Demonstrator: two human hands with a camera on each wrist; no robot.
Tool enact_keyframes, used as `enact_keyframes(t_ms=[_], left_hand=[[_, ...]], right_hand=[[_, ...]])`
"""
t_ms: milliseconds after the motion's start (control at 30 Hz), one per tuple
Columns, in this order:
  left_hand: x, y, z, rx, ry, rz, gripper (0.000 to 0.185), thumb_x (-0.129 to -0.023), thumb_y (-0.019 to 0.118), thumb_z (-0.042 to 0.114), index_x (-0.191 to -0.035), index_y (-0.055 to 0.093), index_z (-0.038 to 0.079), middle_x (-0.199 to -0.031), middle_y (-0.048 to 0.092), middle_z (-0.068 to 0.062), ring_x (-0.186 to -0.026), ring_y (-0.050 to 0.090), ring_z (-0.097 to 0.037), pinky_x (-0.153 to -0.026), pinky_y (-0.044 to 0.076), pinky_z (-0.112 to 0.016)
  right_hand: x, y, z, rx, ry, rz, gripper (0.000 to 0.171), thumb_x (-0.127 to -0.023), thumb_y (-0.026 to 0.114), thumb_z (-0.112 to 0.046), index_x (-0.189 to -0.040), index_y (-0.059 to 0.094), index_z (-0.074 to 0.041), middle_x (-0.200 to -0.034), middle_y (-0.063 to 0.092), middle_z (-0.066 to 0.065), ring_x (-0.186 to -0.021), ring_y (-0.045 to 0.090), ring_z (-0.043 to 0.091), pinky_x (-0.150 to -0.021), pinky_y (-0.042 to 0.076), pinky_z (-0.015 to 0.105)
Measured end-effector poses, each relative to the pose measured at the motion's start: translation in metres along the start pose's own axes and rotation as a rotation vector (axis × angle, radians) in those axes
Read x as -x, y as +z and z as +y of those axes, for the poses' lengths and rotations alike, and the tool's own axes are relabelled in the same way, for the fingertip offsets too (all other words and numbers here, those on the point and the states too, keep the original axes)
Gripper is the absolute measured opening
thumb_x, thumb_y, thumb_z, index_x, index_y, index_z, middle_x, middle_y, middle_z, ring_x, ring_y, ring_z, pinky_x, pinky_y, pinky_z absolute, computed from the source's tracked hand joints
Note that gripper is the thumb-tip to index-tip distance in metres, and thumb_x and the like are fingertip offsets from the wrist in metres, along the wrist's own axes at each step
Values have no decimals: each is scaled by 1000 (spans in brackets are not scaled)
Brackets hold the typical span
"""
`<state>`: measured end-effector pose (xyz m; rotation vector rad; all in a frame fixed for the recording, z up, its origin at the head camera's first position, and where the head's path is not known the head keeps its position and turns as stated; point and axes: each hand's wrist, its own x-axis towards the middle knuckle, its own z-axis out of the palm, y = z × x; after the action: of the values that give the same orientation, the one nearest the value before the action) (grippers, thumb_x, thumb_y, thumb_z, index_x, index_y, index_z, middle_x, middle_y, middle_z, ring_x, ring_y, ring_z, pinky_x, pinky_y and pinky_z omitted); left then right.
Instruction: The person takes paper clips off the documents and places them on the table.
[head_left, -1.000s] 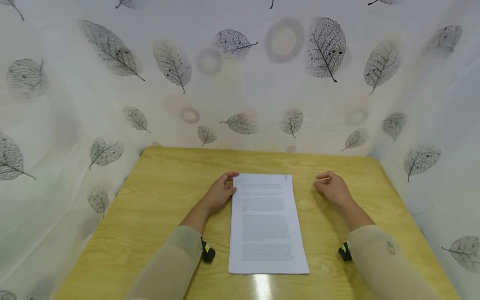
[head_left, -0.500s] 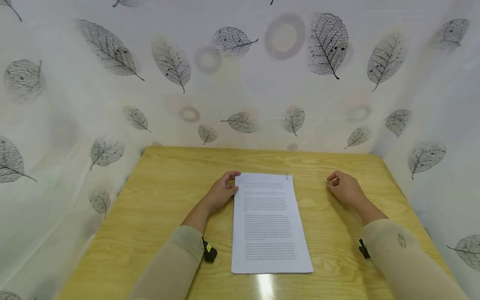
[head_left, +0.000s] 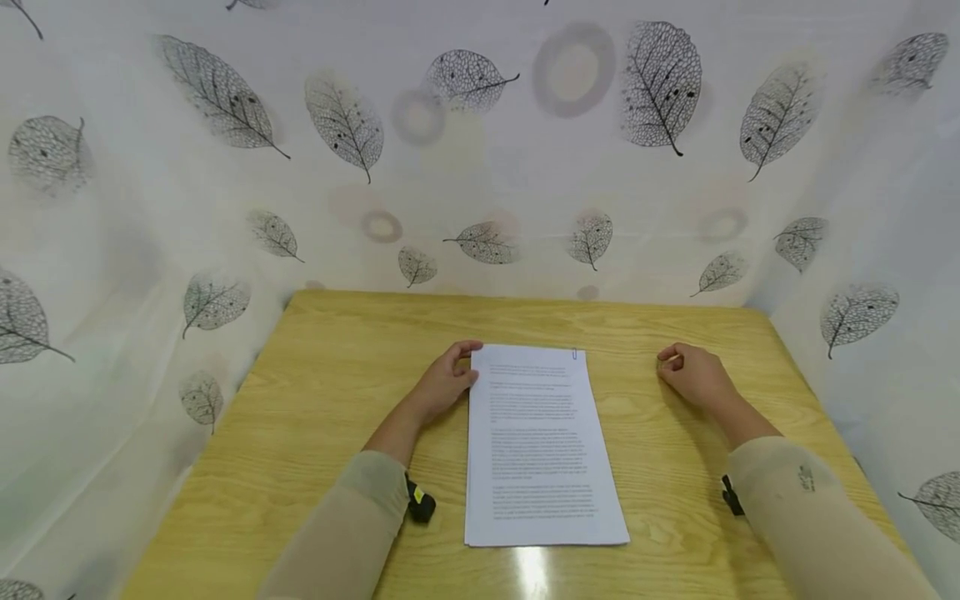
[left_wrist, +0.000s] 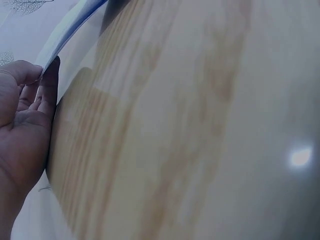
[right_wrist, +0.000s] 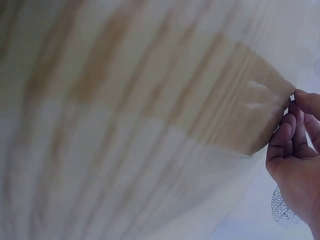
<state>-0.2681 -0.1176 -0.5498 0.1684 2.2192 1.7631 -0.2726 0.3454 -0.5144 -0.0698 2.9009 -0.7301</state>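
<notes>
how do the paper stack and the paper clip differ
Size: the paper stack is large, the paper clip tiny. Look: the stack is white with printed lines, the clip a thin dark loop. Contact: the left hand grips the stack's left edge; no hand touches the clip. Both are longer than wide.

The yellow wood-grained worktop (head_left: 337,358) looks smooth and glossy, with a bright glare. The rectangular white printed sheets (head_left: 543,454) on it are smooth, matt paper; their small dark looped clip (head_left: 574,354) is probably metal, though tiny. Beyond the worktop's far edge hangs white leaf-printed, matt, creased cloth (head_left: 517,171).
</notes>
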Motion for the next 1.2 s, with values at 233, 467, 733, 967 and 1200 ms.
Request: enact_keyframes(t_ms=[233, 467, 733, 967, 1200], left_hand=[[0, -1, 0, 33, -1, -9, 52, -109, 59, 4, -157, 51, 21, -162, 49, -12, -130, 67, -27, -105, 58, -35], [-1, -1, 0, 64, -12, -15, 57, -106, 65, 2, -157, 51, 21, -162, 48, -10, -123, 68, -25, -99, 58, -29], [1, -1, 1, 99, -10, -40, 61, -105, 65, -1, -159, 48, 20, -162, 47, -11, -121, 69, -23, -94, 58, -27], [2, -1, 3, 116, -8, -48, 61, -105, 64, -3, -160, 48, 20, -162, 46, -11, -124, 68, -24, -94, 59, -27], [3, -2, 3, 93, -7, -39, 61, -106, 64, -1, -159, 48, 23, -165, 45, -10, -128, 68, -26, -97, 58, -27]], right_hand=[[2, 0, 0, -2, -15, -11, 33, -107, 65, -19, -132, 69, 2, -108, 76, 17, -96, 70, 30, -87, 57, 52], [0, 0, 2, 24, -42, -10, 36, -106, 65, -20, -134, 69, 3, -105, 76, 14, -90, 68, 23, -83, 56, 46], [-1, 3, 5, 14, -50, -15, 39, -106, 67, -20, -136, 68, 4, -106, 76, 14, -90, 68, 23, -82, 57, 47], [-1, 2, 6, -5, -46, -11, 43, -106, 67, -23, -140, 65, 2, -106, 75, 12, -89, 68, 21, -83, 57, 49], [0, 2, 2, -47, -20, -2, 43, -108, 63, -23, -143, 62, 0, -108, 73, 13, -84, 65, 19, -76, 54, 39]])
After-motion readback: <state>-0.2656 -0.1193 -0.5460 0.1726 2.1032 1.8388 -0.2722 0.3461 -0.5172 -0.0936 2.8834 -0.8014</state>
